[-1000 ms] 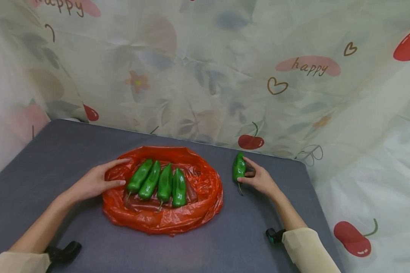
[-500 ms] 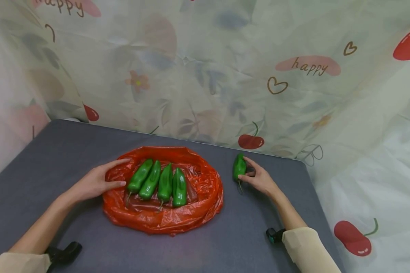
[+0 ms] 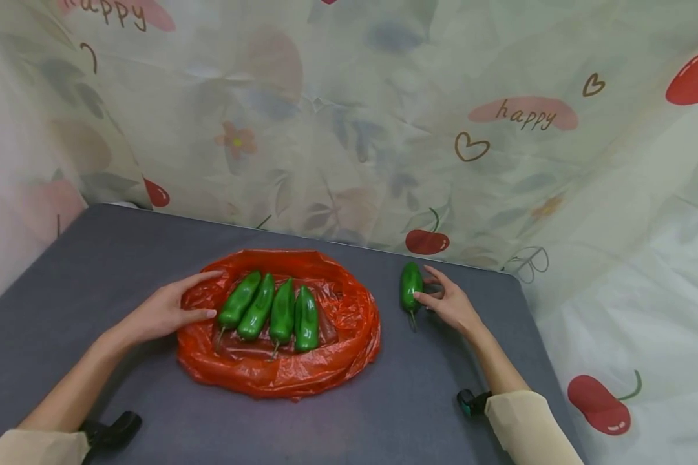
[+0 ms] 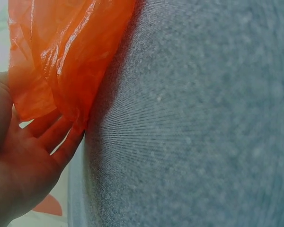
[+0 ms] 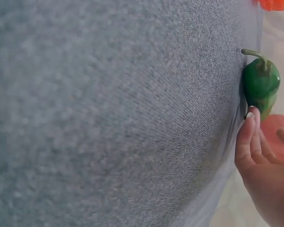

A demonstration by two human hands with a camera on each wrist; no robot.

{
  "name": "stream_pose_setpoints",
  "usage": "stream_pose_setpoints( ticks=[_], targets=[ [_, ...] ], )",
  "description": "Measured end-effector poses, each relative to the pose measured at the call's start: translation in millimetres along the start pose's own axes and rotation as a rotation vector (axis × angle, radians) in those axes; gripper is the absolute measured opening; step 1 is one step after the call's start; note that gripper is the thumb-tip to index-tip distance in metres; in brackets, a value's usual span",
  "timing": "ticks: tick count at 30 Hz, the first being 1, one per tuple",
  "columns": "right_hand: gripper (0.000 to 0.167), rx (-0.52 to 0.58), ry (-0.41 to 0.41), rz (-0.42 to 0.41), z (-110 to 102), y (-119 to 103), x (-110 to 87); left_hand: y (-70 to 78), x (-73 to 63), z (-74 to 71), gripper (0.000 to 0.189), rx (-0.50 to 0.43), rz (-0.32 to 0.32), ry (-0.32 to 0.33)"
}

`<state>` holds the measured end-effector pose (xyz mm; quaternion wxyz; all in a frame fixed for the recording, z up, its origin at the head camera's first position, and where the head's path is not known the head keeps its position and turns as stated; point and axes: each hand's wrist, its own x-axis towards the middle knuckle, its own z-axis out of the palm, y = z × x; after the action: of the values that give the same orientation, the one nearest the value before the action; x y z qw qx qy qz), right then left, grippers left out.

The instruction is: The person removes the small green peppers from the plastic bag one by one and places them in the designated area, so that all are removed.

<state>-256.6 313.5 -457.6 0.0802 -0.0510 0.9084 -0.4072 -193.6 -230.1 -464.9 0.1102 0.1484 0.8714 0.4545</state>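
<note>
My left hand (image 3: 159, 310) rests at the left rim of a crumpled red plastic bag (image 3: 331, 374), thumb and index finger spread over its edge. In the left wrist view its other fingers (image 4: 49, 137) extend partly behind the thin film. Several glossy green peppers (image 3: 282, 310) lie side by side inside the bag, stems toward me. To the right of the bag, a single green pepper (image 3: 411, 284) lies on the dark cloth. My right hand (image 3: 450, 303) is beside it, fingers loosely extended. In the right wrist view the fingertips (image 5: 252, 113) are right at this pepper's side, the thumb standing apart.
Dark grey cloth (image 3: 326, 426) covers the table under both arms. A patterned curtain (image 3: 349, 161) hangs along the back edge and continues down the right side. Dark wrist straps (image 3: 471, 402) sit next to the beige sleeves (image 3: 532, 423).
The single pepper has shifted slightly right and toward me. My right hand has moved slightly right and loosened around it. The left hand and bag stay nearly in place.
</note>
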Motion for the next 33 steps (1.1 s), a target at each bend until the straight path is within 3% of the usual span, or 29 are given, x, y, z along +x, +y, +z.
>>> stream_pose_setpoints(
  ticks=[13, 19, 26, 33],
  targets=[
    [0.069, 0.139, 0.008, -0.103, -3.6, -12.8, -24.2, 0.9, 0.9, -1.5, 0.071, 0.01, 0.013, -0.002],
    [0.067, 0.172, -0.007, -0.137, 0.9, -21.3, -33.6, 1.1, -1.6, -1.3, 0.07, 0.052, 0.011, 0.028],
    [0.065, 0.202, -0.006, -0.187, 3.3, -31.0, -43.2, -0.6, -1.8, 0.8, 0.067, -0.009, 0.016, 0.016],
    [0.064, 0.216, -0.027, -0.226, 12.5, -44.6, -52.1, -1.2, -3.1, 1.7, 0.067, 0.013, 0.016, 0.014]
  ],
)
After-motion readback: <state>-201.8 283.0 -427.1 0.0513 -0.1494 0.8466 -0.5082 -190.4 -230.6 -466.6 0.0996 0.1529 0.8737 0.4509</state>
